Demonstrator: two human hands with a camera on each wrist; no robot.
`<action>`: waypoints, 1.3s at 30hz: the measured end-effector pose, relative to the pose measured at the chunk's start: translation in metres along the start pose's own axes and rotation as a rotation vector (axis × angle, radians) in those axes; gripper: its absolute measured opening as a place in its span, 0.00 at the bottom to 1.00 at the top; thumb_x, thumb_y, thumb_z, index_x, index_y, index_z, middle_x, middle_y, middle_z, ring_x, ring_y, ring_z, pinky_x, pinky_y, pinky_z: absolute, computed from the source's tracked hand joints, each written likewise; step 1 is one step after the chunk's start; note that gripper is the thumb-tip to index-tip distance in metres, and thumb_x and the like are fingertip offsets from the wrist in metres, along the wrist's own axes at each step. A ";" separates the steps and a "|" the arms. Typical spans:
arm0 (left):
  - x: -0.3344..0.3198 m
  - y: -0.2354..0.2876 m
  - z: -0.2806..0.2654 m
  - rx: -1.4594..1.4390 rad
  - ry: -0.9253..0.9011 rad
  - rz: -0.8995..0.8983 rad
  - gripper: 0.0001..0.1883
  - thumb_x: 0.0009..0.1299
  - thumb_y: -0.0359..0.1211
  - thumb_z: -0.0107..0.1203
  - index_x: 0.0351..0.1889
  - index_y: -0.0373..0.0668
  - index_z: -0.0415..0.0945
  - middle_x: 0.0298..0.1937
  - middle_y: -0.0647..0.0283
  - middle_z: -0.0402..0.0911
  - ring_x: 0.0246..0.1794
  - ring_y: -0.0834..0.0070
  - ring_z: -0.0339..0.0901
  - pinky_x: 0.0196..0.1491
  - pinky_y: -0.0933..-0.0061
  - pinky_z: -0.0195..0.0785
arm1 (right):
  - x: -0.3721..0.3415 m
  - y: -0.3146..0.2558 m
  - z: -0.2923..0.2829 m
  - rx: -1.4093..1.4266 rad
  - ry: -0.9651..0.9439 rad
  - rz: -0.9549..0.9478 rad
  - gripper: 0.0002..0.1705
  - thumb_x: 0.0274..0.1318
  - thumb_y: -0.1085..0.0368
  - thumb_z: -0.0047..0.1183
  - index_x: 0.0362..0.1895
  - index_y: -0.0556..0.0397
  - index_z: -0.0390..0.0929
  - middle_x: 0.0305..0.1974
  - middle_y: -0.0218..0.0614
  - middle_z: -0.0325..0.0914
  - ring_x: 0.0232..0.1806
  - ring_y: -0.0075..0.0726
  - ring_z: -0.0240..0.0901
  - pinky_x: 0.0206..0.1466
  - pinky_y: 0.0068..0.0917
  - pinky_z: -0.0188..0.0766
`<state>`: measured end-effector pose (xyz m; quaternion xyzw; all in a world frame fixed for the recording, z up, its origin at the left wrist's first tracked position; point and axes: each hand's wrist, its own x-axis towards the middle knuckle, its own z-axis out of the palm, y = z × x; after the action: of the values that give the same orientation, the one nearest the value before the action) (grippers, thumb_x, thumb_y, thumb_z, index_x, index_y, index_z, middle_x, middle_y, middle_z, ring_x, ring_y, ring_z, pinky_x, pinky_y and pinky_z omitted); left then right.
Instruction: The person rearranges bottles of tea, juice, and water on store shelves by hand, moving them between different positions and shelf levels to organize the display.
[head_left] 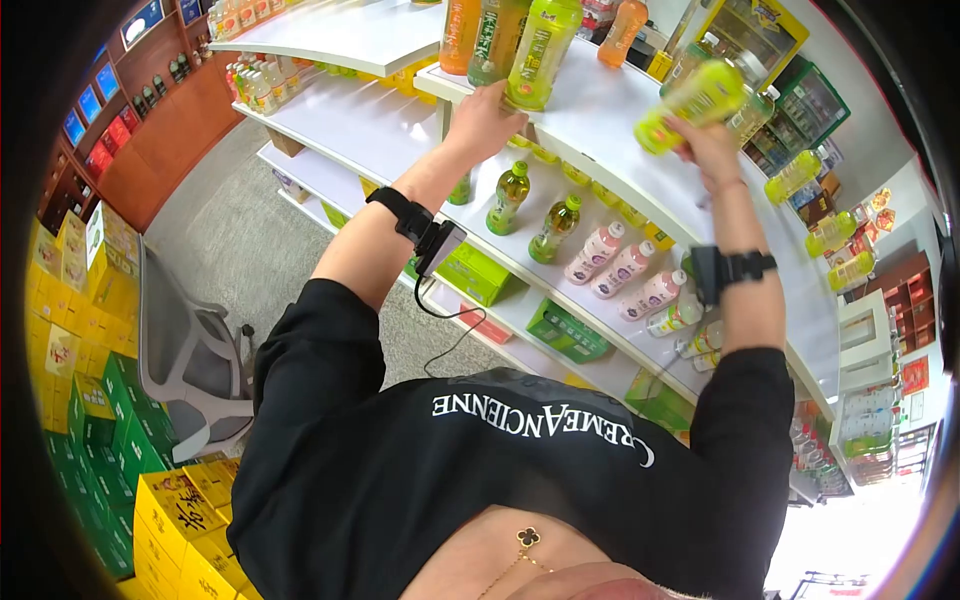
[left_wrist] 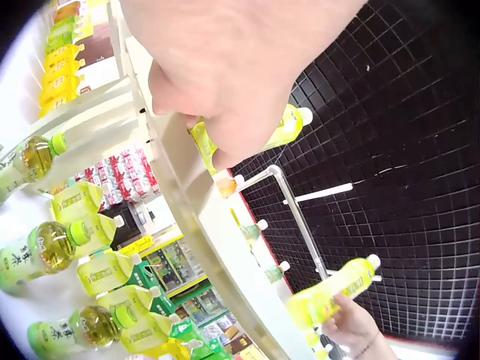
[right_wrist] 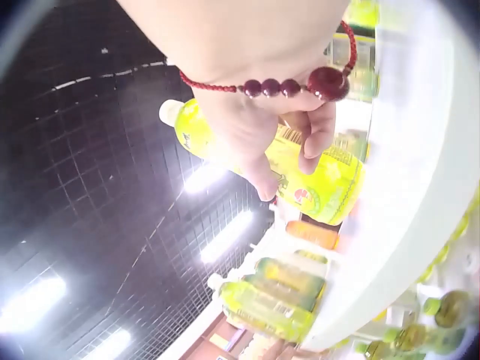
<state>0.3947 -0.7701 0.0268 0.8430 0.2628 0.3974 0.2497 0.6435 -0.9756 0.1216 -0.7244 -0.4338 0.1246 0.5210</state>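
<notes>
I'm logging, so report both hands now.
Left hand: at a standing bottle; grip can't be told.
Right hand: closed, holding a tilted yellow-green bottle.

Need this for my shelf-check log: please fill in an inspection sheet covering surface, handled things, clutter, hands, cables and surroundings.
Surface: white upper shelf, with bottles standing on it.
Job's things: two yellow-green bottles; the left bottle upright, the right bottle tilted. Whether the tilted one's base meets the shelf is unclear.
Clutter: an orange bottle and a dark green bottle stand in a row with the left bottle.
Hands: left hand holds the left bottle near its base; right hand grips the right bottle.
Cables: a black cable hangs from the left wrist camera.
Surroundings: grey chair, stacked yellow cartons, dark gridded ceiling.
</notes>
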 end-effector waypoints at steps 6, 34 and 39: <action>-0.004 -0.009 -0.007 -0.084 -0.092 0.038 0.38 0.60 0.41 0.60 0.65 0.31 0.59 0.58 0.42 0.68 0.61 0.50 0.65 0.64 0.59 0.58 | 0.066 -0.018 0.094 -0.106 -0.047 0.013 0.22 0.42 0.54 0.69 0.37 0.57 0.82 0.28 0.33 0.81 0.20 0.21 0.73 0.22 0.17 0.71; -0.012 0.004 0.006 0.049 -0.014 0.009 0.41 0.59 0.42 0.61 0.67 0.33 0.57 0.60 0.45 0.66 0.61 0.49 0.62 0.64 0.58 0.57 | 0.115 -0.017 0.127 0.055 -0.492 0.018 0.24 0.51 0.68 0.58 0.54 0.58 0.69 0.43 0.38 0.78 0.35 0.31 0.79 0.38 0.25 0.77; -0.020 0.000 0.011 -0.025 0.106 0.000 0.35 0.61 0.42 0.60 0.64 0.36 0.64 0.59 0.45 0.69 0.59 0.53 0.67 0.62 0.60 0.60 | 0.066 -0.015 0.103 0.019 -0.339 -0.102 0.36 0.54 0.63 0.56 0.64 0.62 0.59 0.54 0.44 0.74 0.43 0.32 0.78 0.42 0.26 0.75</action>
<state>0.3922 -0.7852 0.0096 0.8176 0.2704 0.4447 0.2461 0.6094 -0.8580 0.1087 -0.6651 -0.5506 0.2224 0.4529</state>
